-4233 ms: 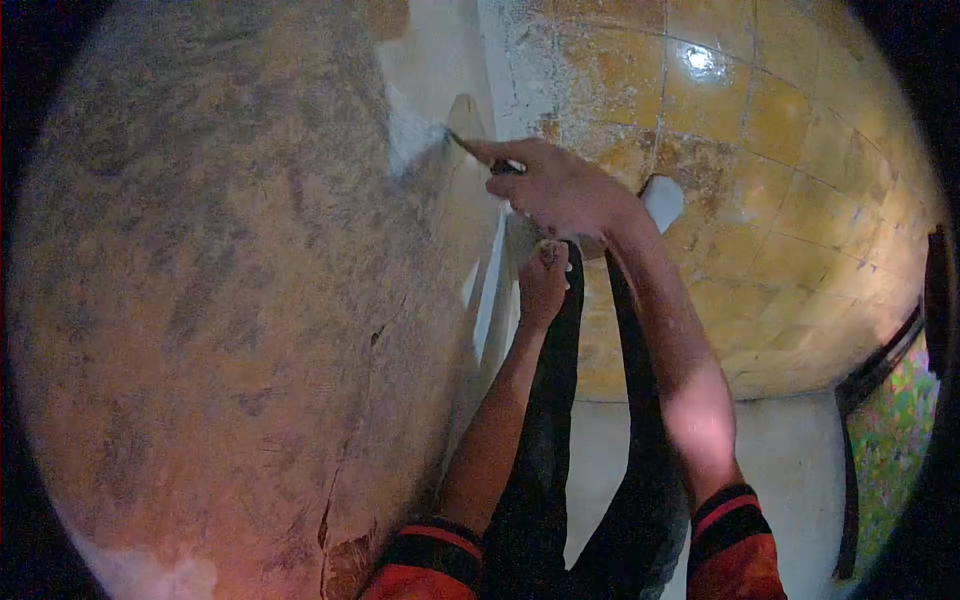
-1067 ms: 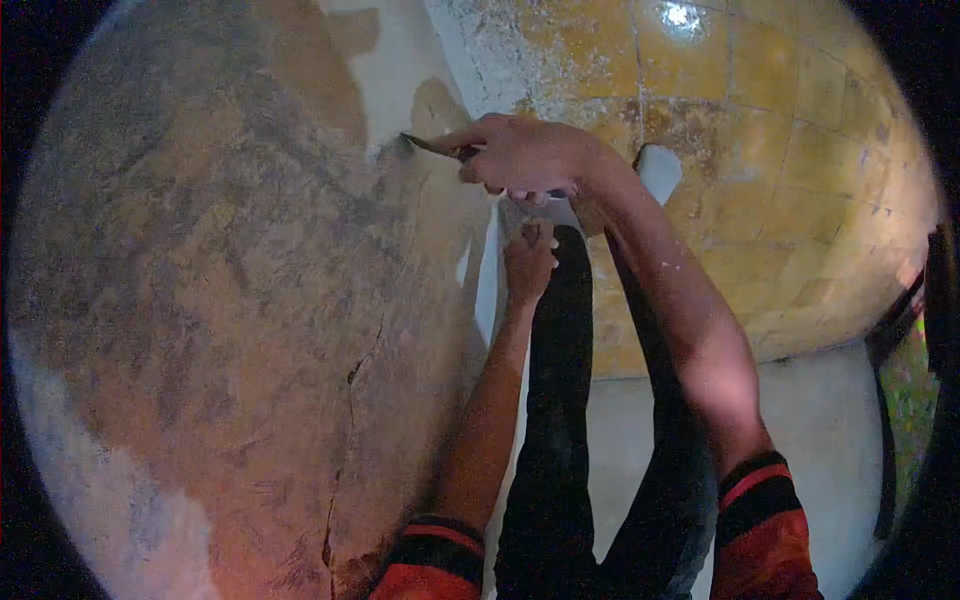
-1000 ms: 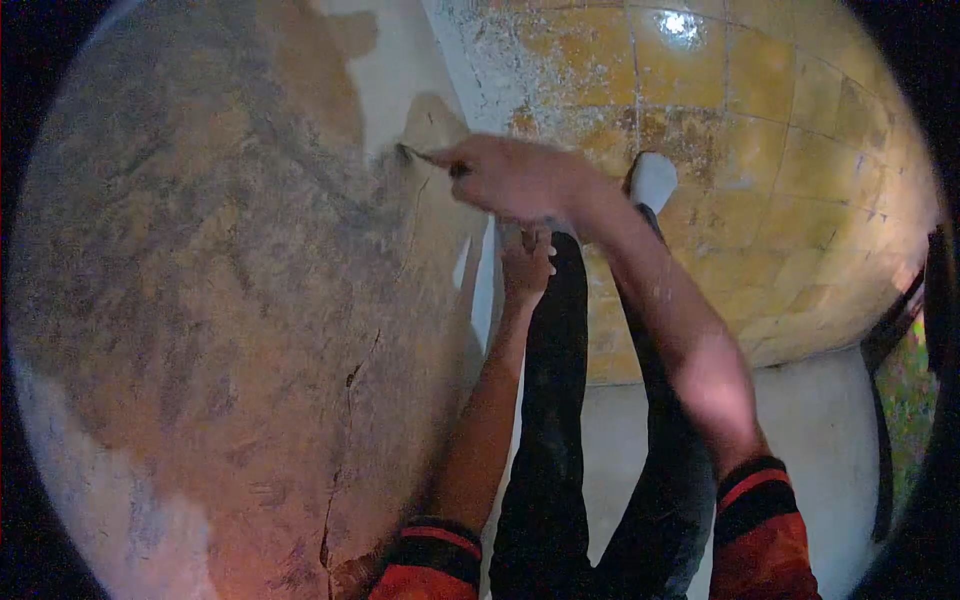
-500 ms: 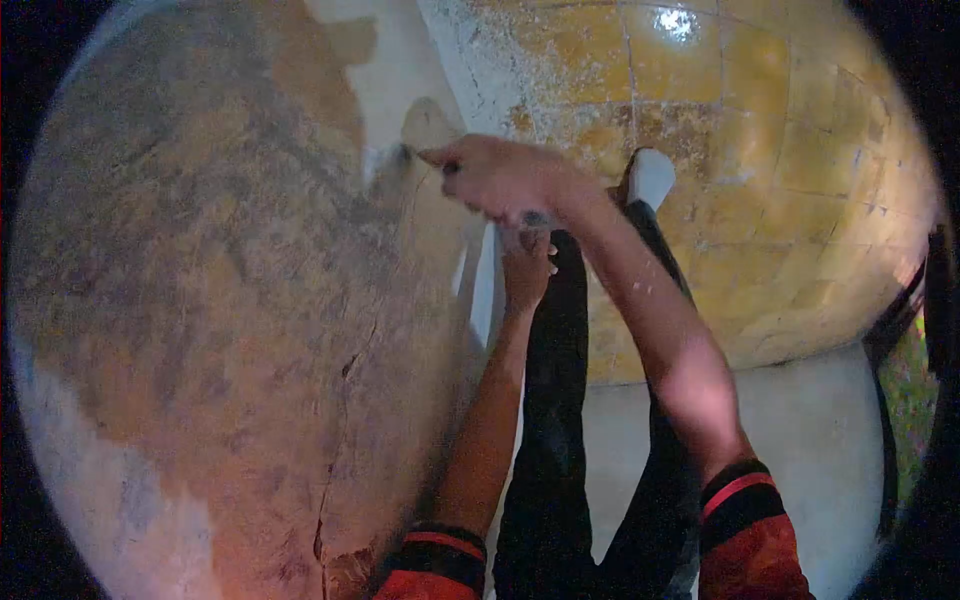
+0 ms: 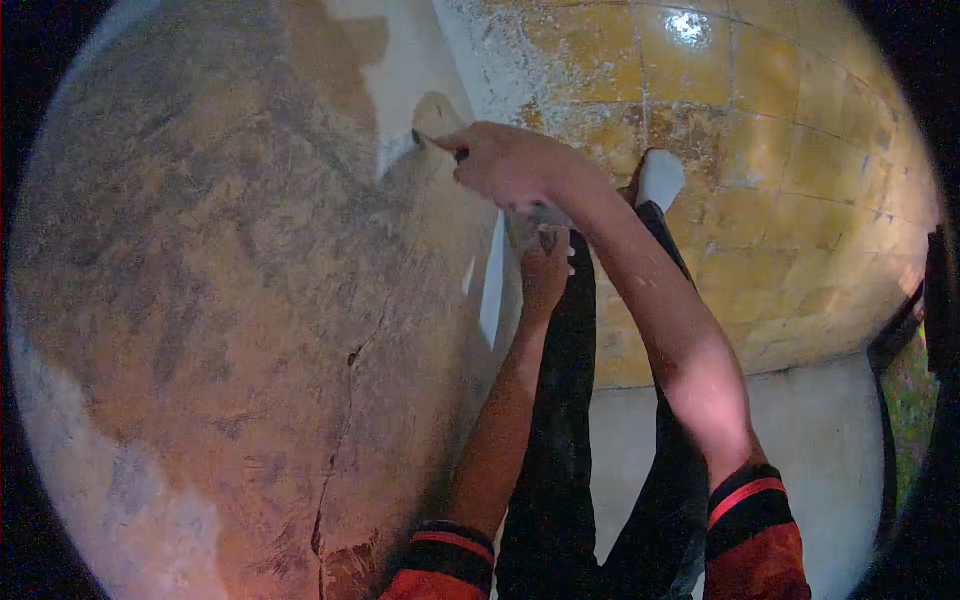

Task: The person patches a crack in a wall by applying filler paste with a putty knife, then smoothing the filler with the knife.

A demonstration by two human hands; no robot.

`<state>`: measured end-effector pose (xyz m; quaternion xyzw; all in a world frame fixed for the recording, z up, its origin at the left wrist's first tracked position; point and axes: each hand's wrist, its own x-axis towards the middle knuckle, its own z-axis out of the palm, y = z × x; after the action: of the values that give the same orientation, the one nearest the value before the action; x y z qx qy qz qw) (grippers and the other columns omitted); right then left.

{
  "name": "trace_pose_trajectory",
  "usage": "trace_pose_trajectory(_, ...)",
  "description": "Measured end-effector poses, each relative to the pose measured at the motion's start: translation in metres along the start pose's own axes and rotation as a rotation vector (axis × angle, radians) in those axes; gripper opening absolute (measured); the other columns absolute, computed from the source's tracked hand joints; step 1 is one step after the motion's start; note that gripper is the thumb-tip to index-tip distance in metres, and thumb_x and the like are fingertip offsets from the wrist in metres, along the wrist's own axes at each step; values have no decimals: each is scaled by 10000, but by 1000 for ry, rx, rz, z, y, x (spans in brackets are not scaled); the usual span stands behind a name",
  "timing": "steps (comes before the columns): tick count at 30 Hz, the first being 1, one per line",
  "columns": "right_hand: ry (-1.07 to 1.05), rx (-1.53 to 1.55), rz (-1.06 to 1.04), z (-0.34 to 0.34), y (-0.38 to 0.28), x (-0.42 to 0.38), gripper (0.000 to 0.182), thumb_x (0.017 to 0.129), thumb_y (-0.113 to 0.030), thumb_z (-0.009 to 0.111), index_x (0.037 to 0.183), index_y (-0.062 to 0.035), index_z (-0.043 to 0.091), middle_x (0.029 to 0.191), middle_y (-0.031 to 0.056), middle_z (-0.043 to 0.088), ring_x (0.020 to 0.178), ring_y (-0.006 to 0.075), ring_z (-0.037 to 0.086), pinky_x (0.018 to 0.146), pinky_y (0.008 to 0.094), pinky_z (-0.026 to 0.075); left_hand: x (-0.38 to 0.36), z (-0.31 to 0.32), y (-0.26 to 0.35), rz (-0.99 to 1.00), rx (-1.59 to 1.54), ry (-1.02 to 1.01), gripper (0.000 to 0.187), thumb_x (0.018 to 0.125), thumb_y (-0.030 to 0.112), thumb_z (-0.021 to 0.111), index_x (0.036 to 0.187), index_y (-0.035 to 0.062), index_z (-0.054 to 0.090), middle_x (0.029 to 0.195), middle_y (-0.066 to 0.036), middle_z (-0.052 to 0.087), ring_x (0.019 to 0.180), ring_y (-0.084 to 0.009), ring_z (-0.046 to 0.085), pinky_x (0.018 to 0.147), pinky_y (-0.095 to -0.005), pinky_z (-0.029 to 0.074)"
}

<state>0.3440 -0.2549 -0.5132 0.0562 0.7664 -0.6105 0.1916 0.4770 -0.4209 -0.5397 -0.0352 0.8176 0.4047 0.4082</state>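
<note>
My right hand (image 5: 510, 165) reaches across to the mottled brown wall (image 5: 230, 260) on the left. Its fingers are closed round something mostly hidden, with a small dark tip against the wall beside a pale bare patch. Just below it, my left hand (image 5: 547, 268) is closed, thumb up, near my dark trouser leg. A small greyish thing shows between the two hands, too blurred to name. Whether the left hand grips it cannot be made out.
Yellow tiles (image 5: 790, 160) cover the floor at the upper right, with white flakes scattered near the wall's foot. My foot (image 5: 660, 178) stands on them. A pale grey surface (image 5: 800, 430) lies at the lower right. A long crack runs down the wall.
The view has shifted slightly. My right hand and the dark tip have moved a little up along the wall. My left hand sits slightly farther right.
</note>
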Motion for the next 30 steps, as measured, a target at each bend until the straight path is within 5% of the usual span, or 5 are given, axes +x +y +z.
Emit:
trace_pose_trajectory(2, -321, 144, 402, -29, -12, 10, 487, 795, -170, 452, 1254, -49, 562, 795, 203, 650, 620, 249, 651, 607, 371, 530, 2, 3, 1, -141, -3, -108, 443, 934, 404, 502, 937, -26, 605, 717, -134, 633, 518, -214, 609, 527, -352, 483)
trace_pose_trajectory(8, -226, 232, 258, -30, -8, -3, 524, 801, -177, 446, 1308, -80, 532, 700, 144, 627, 491, 233, 599, 467, 361, 497, 4, -1, -14, -401, -133, -143, 458, 915, 417, 525, 897, -32, 612, 695, -145, 639, 505, -218, 615, 541, -347, 486)
trace_pose_trajectory(13, -155, 164, 269, -33, -20, -8, 528, 810, -187, 457, 1326, -94, 520, 701, 128, 630, 488, 189, 591, 439, 327, 487, 7, -4, -33, -123, 109, -142, 441, 900, 407, 554, 884, -30, 611, 700, -134, 638, 496, -205, 603, 538, -338, 476)
trace_pose_trajectory(26, -204, 167, 437, -38, -21, 6, 383, 787, -168, 477, 1084, 30, 617, 666, 194, 646, 486, 270, 633, 491, 381, 522, 12, 1, 15, -337, -81, -175, 380, 923, 324, 549, 949, -50, 613, 730, -107, 637, 538, -195, 607, 502, -329, 470)
trace_pose_trajectory(30, -38, 37, 177, 1, -1, 8, 423, 773, -163, 493, 1149, -3, 604, 638, 178, 630, 467, 240, 619, 460, 359, 510, 6, 1, 9, -124, 8, -82, 366, 923, 311, 553, 939, -49, 620, 728, -117, 642, 529, -194, 607, 497, -318, 478)
